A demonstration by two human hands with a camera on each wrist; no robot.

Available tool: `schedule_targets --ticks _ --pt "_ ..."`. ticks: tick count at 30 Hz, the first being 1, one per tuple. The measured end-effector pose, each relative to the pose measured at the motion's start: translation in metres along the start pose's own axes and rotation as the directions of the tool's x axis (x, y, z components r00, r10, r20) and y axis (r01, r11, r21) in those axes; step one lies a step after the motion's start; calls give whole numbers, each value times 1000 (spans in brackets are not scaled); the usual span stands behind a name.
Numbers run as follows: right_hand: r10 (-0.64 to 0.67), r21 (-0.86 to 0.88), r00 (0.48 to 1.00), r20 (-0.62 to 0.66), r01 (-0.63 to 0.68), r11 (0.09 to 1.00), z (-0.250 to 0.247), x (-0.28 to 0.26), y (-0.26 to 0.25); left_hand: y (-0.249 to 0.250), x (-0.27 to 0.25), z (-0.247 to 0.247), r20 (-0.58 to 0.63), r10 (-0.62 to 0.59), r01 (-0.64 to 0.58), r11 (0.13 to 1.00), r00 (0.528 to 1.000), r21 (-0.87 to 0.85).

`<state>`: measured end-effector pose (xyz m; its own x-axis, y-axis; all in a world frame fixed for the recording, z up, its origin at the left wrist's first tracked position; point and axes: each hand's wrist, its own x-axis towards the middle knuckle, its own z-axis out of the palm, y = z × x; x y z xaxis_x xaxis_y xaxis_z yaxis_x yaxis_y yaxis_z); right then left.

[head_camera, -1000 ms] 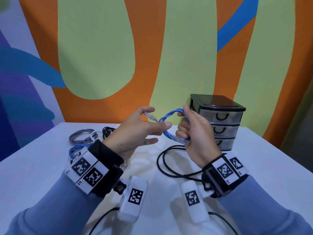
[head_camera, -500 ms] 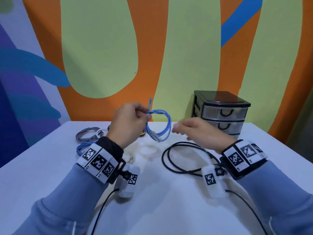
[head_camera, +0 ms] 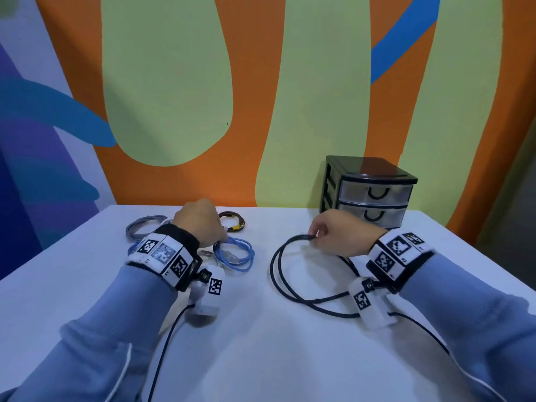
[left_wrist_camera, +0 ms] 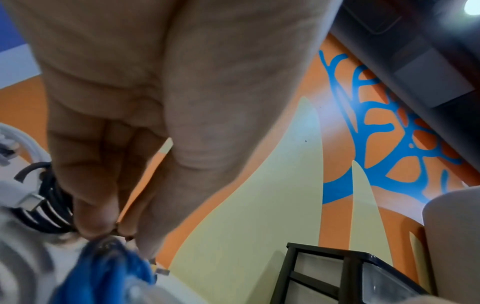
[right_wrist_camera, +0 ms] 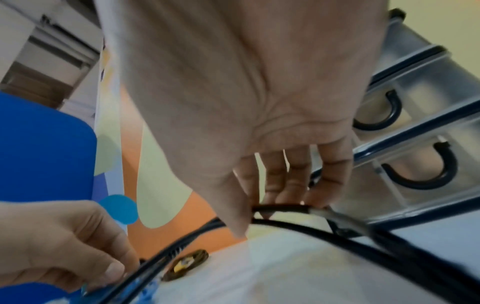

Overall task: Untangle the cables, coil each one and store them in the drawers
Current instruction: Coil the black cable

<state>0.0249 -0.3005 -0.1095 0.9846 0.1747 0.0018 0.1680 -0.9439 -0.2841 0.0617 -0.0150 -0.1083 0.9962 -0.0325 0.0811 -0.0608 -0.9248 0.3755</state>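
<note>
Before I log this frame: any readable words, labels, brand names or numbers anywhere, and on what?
No readable text in any view.
Wrist bands and wrist camera housings: only black-and-white square code markers, no letters or digits legible.
Drawer unit: no label visible.
Blue cable and black cable: any jacket print is too small to read.

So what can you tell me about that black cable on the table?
The black cable is thin, round and looks rubbery. It lies on the white table in loose, uneven loops, not yet coiled, in front of the drawer unit. The right hand pinches its far side between thumb and fingers. The right wrist view shows a pale plug end near those fingers. It lies apart from the blue cable.
</note>
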Motion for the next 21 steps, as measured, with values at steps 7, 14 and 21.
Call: schedule_targets --ticks 7,14,21 --pt "-156 375 894 -420 328 867 -19 -18 -19 52 -36 1 -172 421 -443 720 891 -534" --pt "8 825 927 -375 329 458 -34 -25 -17 53 -38 -8 -415 265 -492 523 870 -696" --pt "-259 935 962 -87 169 312 -22 -39 -25 61 -56 -9 -375 417 -545 440 828 -714"
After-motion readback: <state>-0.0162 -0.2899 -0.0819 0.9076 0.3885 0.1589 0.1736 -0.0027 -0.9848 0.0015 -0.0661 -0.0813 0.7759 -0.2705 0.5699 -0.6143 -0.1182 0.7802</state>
